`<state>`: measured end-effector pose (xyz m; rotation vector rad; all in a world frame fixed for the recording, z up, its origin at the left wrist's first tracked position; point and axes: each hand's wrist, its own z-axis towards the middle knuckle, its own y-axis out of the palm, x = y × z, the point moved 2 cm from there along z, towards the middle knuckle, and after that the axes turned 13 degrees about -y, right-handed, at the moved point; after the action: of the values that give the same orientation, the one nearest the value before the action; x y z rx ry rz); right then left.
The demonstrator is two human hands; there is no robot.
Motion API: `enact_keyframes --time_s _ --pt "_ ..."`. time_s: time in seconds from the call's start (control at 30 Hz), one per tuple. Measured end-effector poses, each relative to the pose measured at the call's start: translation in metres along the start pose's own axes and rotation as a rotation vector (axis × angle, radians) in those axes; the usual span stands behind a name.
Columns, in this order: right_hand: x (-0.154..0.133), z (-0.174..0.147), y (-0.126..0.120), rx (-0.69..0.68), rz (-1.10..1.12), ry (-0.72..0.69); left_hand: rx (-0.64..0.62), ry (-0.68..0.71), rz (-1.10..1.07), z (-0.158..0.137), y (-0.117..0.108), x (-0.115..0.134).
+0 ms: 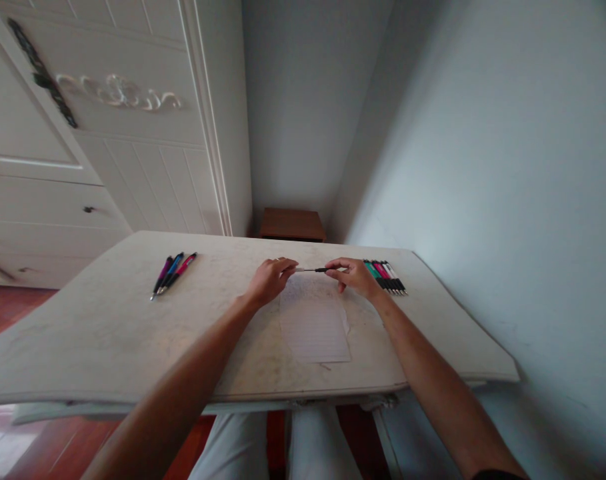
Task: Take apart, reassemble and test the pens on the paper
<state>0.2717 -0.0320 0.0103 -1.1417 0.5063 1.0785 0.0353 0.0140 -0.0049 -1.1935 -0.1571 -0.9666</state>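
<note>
Above the top of the lined paper (pixel 317 327), my two hands hold the parts of a ballpoint pen between them. My left hand (pixel 269 280) pinches a whitish pen part at its fingertips. In my right hand (pixel 351 273) is a black pen part (pixel 321 270), held between thumb and fingers. A thin dark line, which looks like the refill, spans the gap between the two parts. Close beside my right hand lies a row of several pens (pixel 385 277) with green, pink and white barrels, partly hidden by that hand.
Three pens (pixel 173 275), purple, blue and red, lie together at the left of the white table (pixel 223 320). A white cabinet (pixel 147 127) stands behind on the left, a grey wall (pixel 507 167) rises on the right. Beyond the far edge is a brown wooden stand (pixel 293 223).
</note>
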Motion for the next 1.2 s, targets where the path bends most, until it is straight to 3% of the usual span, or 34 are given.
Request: enact_keyframes --time_s 0.17,0.33,0.57,0.87,1.2 --pt "0.0 -0.002 0.015 -0.028 0.014 0.002 -0.023 0.037 -0.01 -0.003 0.004 0.005" --pt "0.004 -0.001 0.021 0.041 0.07 -0.014 -0.033 0.057 -0.026 -0.004 0.005 0.006" --pt "0.001 0.001 0.023 0.056 0.169 0.034 0.032 0.113 -0.052 -0.005 0.003 0.009" --pt "-0.009 0.001 0.039 0.079 0.256 -0.032 0.105 0.25 -0.002 -0.006 0.0 0.018" --pt "-0.001 0.004 0.041 0.214 0.312 -0.004 0.184 0.119 0.066 -0.004 -0.004 0.017"
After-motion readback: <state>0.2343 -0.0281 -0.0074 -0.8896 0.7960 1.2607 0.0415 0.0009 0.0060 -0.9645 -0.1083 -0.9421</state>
